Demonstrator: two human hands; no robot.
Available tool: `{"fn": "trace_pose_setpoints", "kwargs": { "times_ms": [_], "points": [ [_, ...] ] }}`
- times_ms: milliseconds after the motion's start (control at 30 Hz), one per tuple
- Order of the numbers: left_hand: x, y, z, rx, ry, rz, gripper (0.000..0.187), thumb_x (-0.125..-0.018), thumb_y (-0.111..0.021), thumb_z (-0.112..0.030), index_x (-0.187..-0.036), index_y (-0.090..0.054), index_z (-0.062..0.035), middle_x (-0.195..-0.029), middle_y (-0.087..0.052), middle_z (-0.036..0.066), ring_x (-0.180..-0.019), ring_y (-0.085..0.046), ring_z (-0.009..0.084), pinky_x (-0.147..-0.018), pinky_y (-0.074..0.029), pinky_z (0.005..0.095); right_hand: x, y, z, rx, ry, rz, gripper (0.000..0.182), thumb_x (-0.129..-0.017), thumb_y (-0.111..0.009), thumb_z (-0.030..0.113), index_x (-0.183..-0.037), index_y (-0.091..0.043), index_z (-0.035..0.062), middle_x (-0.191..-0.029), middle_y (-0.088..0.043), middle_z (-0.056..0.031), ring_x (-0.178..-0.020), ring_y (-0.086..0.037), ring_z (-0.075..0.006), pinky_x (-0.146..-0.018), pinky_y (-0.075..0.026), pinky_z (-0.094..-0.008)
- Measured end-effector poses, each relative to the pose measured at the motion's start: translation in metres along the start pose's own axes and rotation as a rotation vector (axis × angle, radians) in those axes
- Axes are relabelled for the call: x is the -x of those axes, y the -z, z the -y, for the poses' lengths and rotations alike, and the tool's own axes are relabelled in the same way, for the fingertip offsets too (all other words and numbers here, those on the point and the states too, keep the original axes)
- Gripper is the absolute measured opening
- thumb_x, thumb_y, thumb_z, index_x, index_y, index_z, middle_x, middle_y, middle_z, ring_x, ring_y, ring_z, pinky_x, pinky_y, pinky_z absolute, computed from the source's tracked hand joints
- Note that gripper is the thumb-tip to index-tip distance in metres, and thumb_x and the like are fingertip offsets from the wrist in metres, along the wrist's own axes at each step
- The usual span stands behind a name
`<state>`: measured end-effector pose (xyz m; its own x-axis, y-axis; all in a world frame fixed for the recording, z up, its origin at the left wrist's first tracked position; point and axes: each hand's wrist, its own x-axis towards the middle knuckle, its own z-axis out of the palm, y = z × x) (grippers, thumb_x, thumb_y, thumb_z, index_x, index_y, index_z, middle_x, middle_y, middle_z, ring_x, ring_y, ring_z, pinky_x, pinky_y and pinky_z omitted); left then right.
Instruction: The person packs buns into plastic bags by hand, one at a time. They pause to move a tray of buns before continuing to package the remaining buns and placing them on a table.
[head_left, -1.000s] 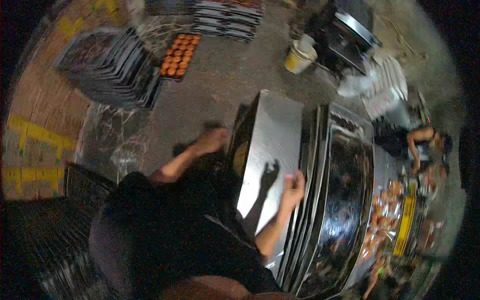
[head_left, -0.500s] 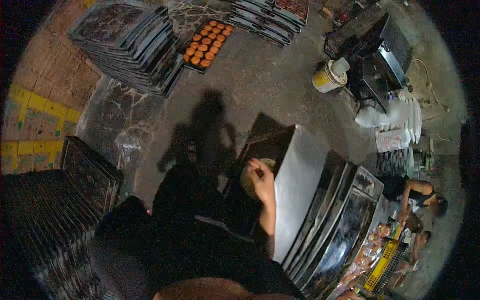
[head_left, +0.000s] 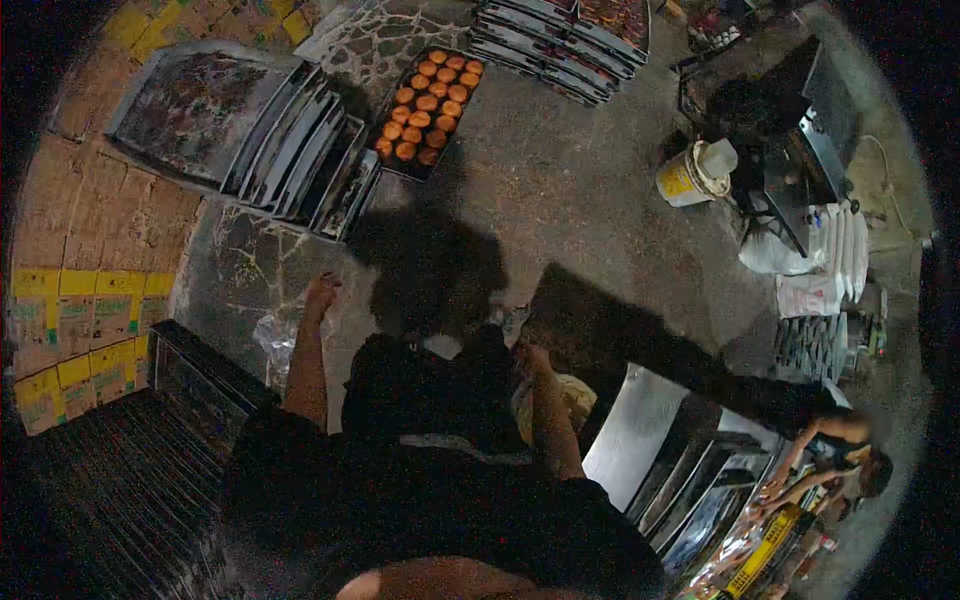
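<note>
My left hand (head_left: 322,292) is held out over the floor at the left, fingers loosely apart, with nothing visible in it. Below it on the floor lies a crumpled piece of clear plastic (head_left: 272,338). My right hand (head_left: 535,357) is beside my right leg, its fingers dark and blurred, so I cannot tell whether they grip anything. Behind the right forearm shows a pale, rounded, cloth-like thing (head_left: 575,397), partly covered by the arm. To the right of it is a bare metal surface (head_left: 632,430).
A tray of round browned buns (head_left: 428,112) lies ahead near stacked baking trays (head_left: 285,140). More trays (head_left: 560,45) are stacked farther off. A white-and-yellow bucket (head_left: 690,178) stands at the right. Dark trays (head_left: 130,450) fill the lower left. Another person (head_left: 835,440) bends at the right.
The view has shifted, bringing my left arm into sight over the floor. My right hand has moved away from the metal surface toward my leg. The other person leans lower.
</note>
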<state>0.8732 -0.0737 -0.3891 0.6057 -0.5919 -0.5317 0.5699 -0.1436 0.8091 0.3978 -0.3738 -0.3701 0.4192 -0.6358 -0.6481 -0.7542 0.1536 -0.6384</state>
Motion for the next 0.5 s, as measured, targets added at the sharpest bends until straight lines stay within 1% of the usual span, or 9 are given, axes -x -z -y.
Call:
{"fn": "trace_pose_setpoints", "kwargs": {
  "times_ms": [33, 67, 133, 200, 300, 367, 467, 500],
  "points": [
    [-0.022, 0.004, 0.004, 0.089, -0.035, 0.06, 0.053, -0.081, -0.048, -0.043, -0.118, -0.042, -0.0044, -0.097, -0.054, 0.013, -0.053, -0.048, 0.0141, -0.04, -0.039, 0.0285, 0.0, 0.007, -0.036, 0.075, -0.138, 0.03, 0.032, -0.081, -0.055, 0.028, -0.097, -0.056, -0.0004, -0.077, -0.059, -0.01, -0.057, -0.056, -0.0164, -0.053, -0.045, -0.0315],
    [-0.033, 0.002, 0.003, 0.083, -0.015, 0.006, 0.052, -0.081, -0.049, -0.042, -0.118, -0.042, -0.0048, -0.097, -0.054, 0.013, -0.055, -0.049, 0.0146, -0.042, -0.039, 0.0291, 0.002, 0.02, -0.049, 0.115, -0.241, 0.057, 0.032, -0.081, -0.055, 0.028, -0.096, -0.056, -0.0005, -0.077, -0.059, -0.01, -0.058, -0.055, -0.0163, -0.053, -0.045, -0.0315],
    [-0.036, -0.003, 0.003, -0.028, 0.086, -0.2, 0.05, -0.081, -0.049, -0.04, -0.117, -0.043, -0.0056, -0.098, -0.054, 0.012, -0.058, -0.05, 0.0158, -0.045, -0.04, 0.0304, -0.011, 0.046, -0.069, 0.122, -0.364, 0.085, 0.032, -0.081, -0.054, 0.028, -0.095, -0.055, -0.0006, -0.076, -0.058, -0.01, -0.059, -0.055, -0.0162, -0.053, -0.045, -0.0314],
    [-0.025, -0.002, 0.021, -0.08, 0.213, -0.374, 0.048, -0.081, -0.049, -0.038, -0.117, -0.043, -0.0064, -0.098, -0.054, 0.012, -0.06, -0.051, 0.017, -0.047, -0.042, 0.0316, -0.043, 0.073, -0.054, 0.108, -0.394, 0.106, 0.032, -0.081, -0.054, 0.028, -0.094, -0.055, -0.0006, -0.075, -0.058, -0.01, -0.059, -0.055, -0.0162, -0.054, -0.045, -0.0313],
    [0.008, -0.03, 0.048, -0.042, 0.396, -0.571, 0.046, -0.081, -0.05, -0.035, -0.117, -0.045, -0.0075, -0.098, -0.054, 0.011, -0.065, -0.052, 0.0187, -0.052, -0.043, 0.0334, -0.115, 0.122, -0.009, 0.134, -0.333, 0.135, 0.031, -0.081, -0.053, 0.029, -0.092, -0.054, -0.0008, -0.074, -0.057, -0.0101, -0.061, -0.054, -0.016, -0.054, -0.044, -0.0311],
    [0.02, -0.06, 0.059, 0.034, 0.465, -0.672, 0.044, -0.081, -0.05, -0.033, -0.117, -0.045, -0.0083, -0.099, -0.054, 0.01, -0.068, -0.053, 0.0199, -0.055, -0.044, 0.0347, -0.181, 0.157, 0.039, 0.193, -0.254, 0.152, 0.031, -0.081, -0.053, 0.029, -0.091, -0.054, -0.0009, -0.074, -0.057, -0.0101, -0.062, -0.054, -0.016, -0.055, -0.044, -0.0311],
    [0.04, -0.112, 0.073, 0.154, 0.498, -0.79, 0.042, -0.081, -0.051, -0.03, -0.117, -0.046, -0.0095, -0.099, -0.054, 0.01, -0.072, -0.055, 0.0216, -0.059, -0.046, 0.0365, -0.302, 0.204, 0.115, 0.319, -0.084, 0.184, 0.031, -0.081, -0.052, 0.029, -0.089, -0.053, -0.001, -0.073, -0.057, -0.0102, -0.063, -0.053, -0.0158, -0.056, -0.044, -0.0309],
    [0.04, -0.129, 0.078, 0.201, 0.486, -0.814, 0.041, -0.081, -0.051, -0.029, -0.117, -0.047, -0.0099, -0.099, -0.054, 0.009, -0.073, -0.055, 0.0222, -0.061, -0.046, 0.0371, -0.347, 0.216, 0.154, 0.355, -0.026, 0.193, 0.032, -0.081, -0.052, 0.03, -0.088, -0.053, -0.001, -0.072, -0.056, -0.0102, -0.063, -0.053, -0.0158, -0.056, -0.044, -0.0309]
  ]
}}
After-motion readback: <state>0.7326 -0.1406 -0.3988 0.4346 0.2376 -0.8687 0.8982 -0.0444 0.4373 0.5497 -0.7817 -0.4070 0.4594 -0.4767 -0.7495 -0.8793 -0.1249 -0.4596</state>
